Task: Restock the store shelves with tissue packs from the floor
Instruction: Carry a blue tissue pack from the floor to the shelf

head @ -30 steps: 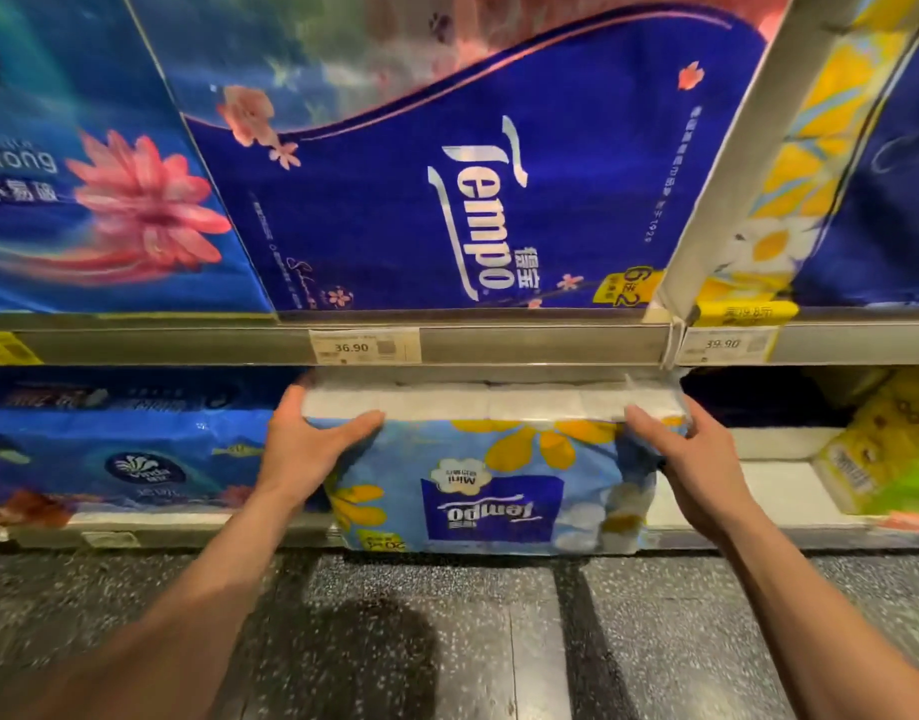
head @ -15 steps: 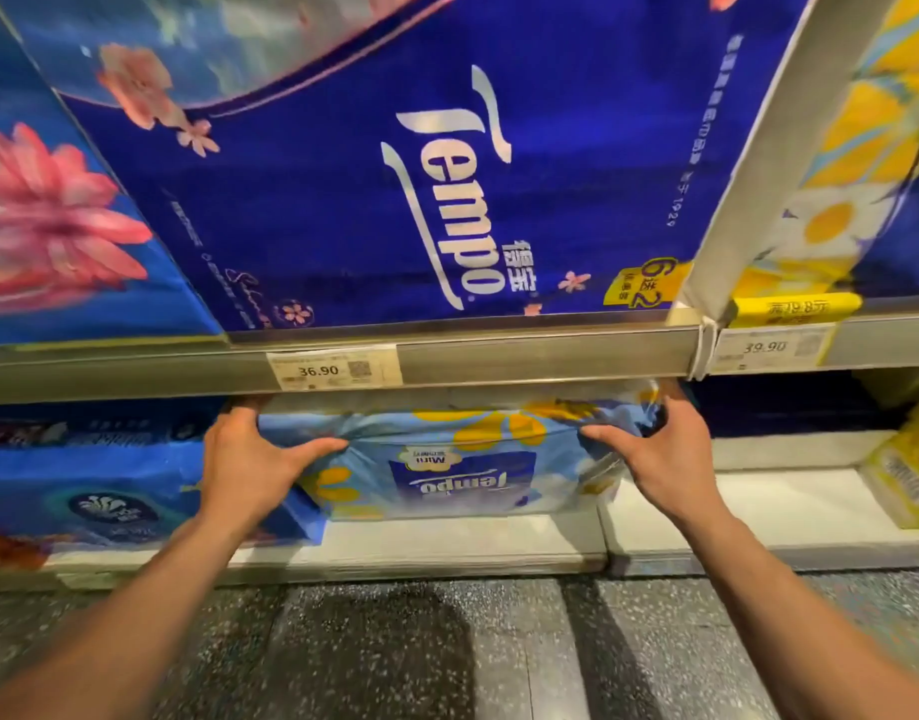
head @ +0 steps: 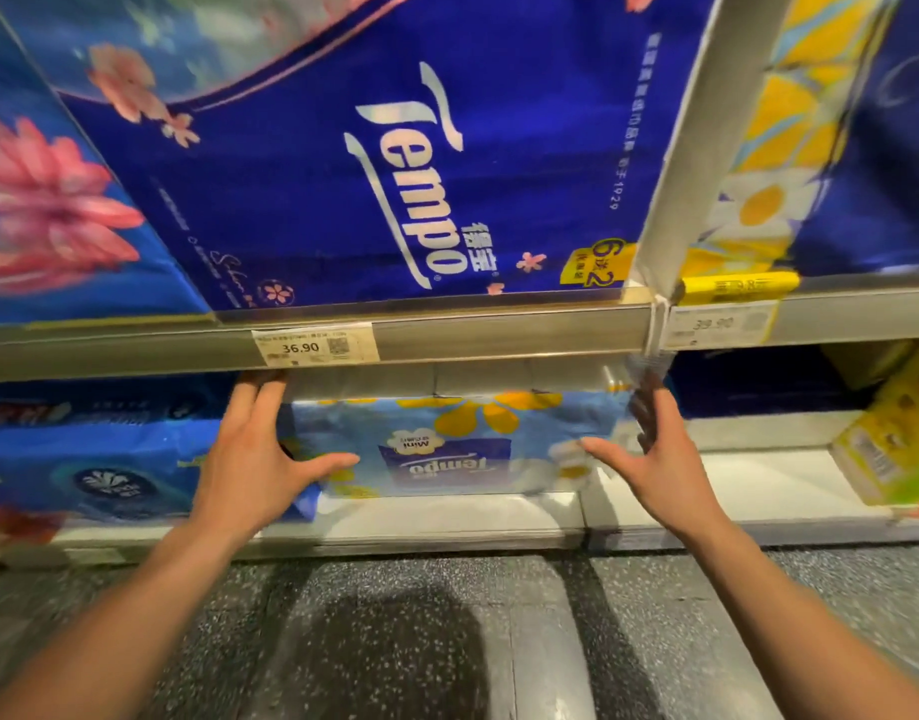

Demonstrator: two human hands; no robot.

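At the far left, a blue pack with a pink flower stood on the upper shelf, and below it a blue pack with a white emblem lay on the bottom shelf. Just beside that lower pack, the left hand was spread wide, its fingers straight and flat against the left end of the tissue pack, with the thumb stretched out across the pack's front face. It curled round nothing.

The tissue pack, light blue with yellow flowers and an upside-down Tempo label, sat on the bottom shelf, tucked under the upper shelf's front rail. On that rail a price tag reading 36.90 hung above the left hand's fingertips. A large dark blue Tempo pack filled the upper shelf above.

The right hand was also opened out, its straight fingers, blurred, reaching up along the pack's right end and the thumb pointing in toward the front face. Whether the thumb touched the wrapper could not be told.

Farther right, a pale upright divider rose from the rail, a blurred second price tag hung beside it, and a yellow pack lay tilted on the bottom shelf. Speckled dark floor ran along the foreground.
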